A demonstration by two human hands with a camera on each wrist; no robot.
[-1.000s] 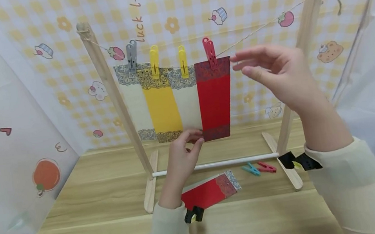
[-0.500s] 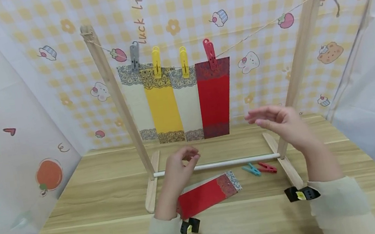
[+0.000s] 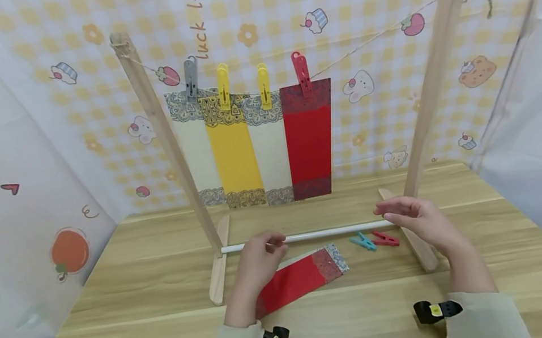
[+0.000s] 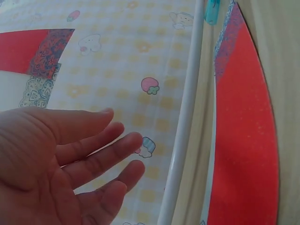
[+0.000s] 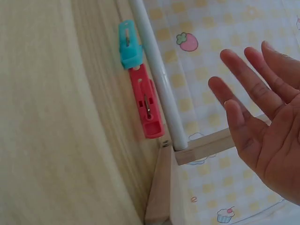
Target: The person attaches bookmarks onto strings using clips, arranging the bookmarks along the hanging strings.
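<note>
My left hand (image 3: 259, 262) hovers with relaxed fingers above a red patterned paper strip (image 3: 293, 285), which lies over a pale strip on the table. In the left wrist view this hand (image 4: 70, 159) holds nothing. My right hand (image 3: 424, 223), its fingers loose, is just right of a red clothespin (image 3: 385, 238) and a blue clothespin (image 3: 363, 241). From a string hang a cream strip (image 3: 201, 155), a yellow strip (image 3: 234, 159), another cream strip (image 3: 271, 154) and a red strip (image 3: 311, 141). A grey clothespin (image 3: 191, 79), yellow clothespins (image 3: 264, 87) and a red clothespin (image 3: 302, 72) clip them.
The wooden stand has a left post (image 3: 157, 121) and a right post (image 3: 436, 78), joined low by a white rod (image 3: 331, 233). Its string (image 3: 377, 38) runs bare from the red strip to the right post. A checked cloth (image 3: 281, 13) forms the backdrop.
Both hands have come down from the hanging strips: the left has left their lower edge, and the right has dropped from beside the red strip's top corner to near the loose clothespins.
</note>
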